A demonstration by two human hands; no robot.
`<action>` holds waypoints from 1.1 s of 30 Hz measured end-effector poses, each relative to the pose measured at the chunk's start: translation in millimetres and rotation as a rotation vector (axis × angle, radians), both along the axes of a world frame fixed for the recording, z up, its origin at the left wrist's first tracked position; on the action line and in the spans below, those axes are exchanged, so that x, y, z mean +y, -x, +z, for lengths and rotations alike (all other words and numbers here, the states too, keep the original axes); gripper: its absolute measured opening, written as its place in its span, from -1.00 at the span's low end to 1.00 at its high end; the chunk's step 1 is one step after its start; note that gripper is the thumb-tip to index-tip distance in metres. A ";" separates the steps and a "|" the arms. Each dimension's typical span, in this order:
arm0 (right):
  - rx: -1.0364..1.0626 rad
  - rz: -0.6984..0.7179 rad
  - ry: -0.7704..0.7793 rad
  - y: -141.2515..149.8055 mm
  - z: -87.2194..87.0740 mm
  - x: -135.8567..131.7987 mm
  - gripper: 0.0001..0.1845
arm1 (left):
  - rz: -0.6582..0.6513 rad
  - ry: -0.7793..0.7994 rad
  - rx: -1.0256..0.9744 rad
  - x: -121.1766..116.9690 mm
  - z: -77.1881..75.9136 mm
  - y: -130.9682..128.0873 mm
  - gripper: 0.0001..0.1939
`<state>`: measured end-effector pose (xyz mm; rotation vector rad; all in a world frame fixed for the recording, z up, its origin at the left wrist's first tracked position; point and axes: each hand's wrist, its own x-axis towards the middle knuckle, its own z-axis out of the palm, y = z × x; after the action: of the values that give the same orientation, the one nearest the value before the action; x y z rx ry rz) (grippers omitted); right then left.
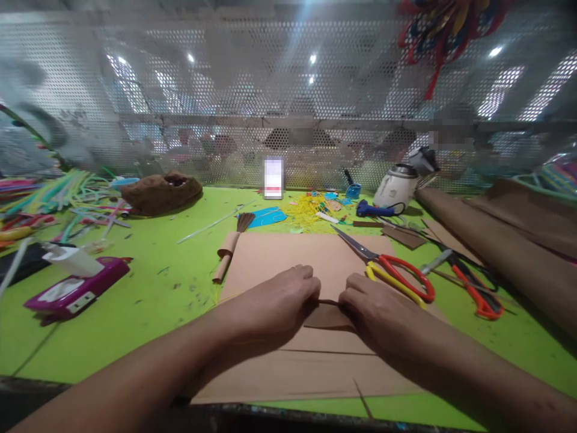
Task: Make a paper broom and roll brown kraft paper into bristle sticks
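Note:
Between my two hands is a small piece of brown paper [329,317], its upper edge curled or folded over. My left hand [283,297] pinches the left end of that edge. At the other end, my right hand [372,307] has its fingers closed on the same piece. Beneath lies a large tan sheet [279,255]. Scissors with red and yellow handles [396,273] rest on the sheet's right side, close to my right hand. A small rolled paper piece with a brown fringe [229,246] lies at the sheet's left edge. My fingertips are partly hidden.
A purple power strip [85,288] with a white plug sits on the left of the green table [157,313]. Beyond the sheet are yellow shreds [311,210], a phone [273,178], a blue glue gun [376,209] and a white kettle [394,186]. Brown paper rolls [496,240] line the right.

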<state>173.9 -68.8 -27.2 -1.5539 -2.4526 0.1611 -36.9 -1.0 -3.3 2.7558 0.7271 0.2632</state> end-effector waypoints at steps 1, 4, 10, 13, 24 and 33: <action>0.003 0.002 0.007 0.1 1.1 -1.0 -0.83 | -0.005 -0.009 0.004 0.0 0.0 0.1 -0.82; 0.004 0.008 0.017 -0.9 1.3 -3.1 -0.82 | -0.017 -0.046 0.012 -0.3 -1.5 0.2 -0.83; -0.038 0.009 0.004 -6.5 -2.7 -3.4 -0.83 | -0.016 -0.131 0.021 -4.2 -5.5 -0.6 -0.86; -0.068 0.014 -0.019 -8.2 -5.4 -1.4 -0.82 | -0.026 -0.167 0.013 -5.5 -5.9 -1.9 -0.88; 0.068 0.107 -0.170 3.0 -2.1 -5.3 -0.82 | 0.016 0.223 -0.081 7.2 3.1 -8.1 -0.70; -0.092 0.218 -0.429 10.0 2.3 -9.0 -0.76 | 0.192 0.748 -0.114 -9.4 14.2 -11.0 -0.61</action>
<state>164.0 -77.8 -25.0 -1.1359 -2.5040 -0.3844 -25.9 -10.4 11.0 1.9558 0.8471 0.1430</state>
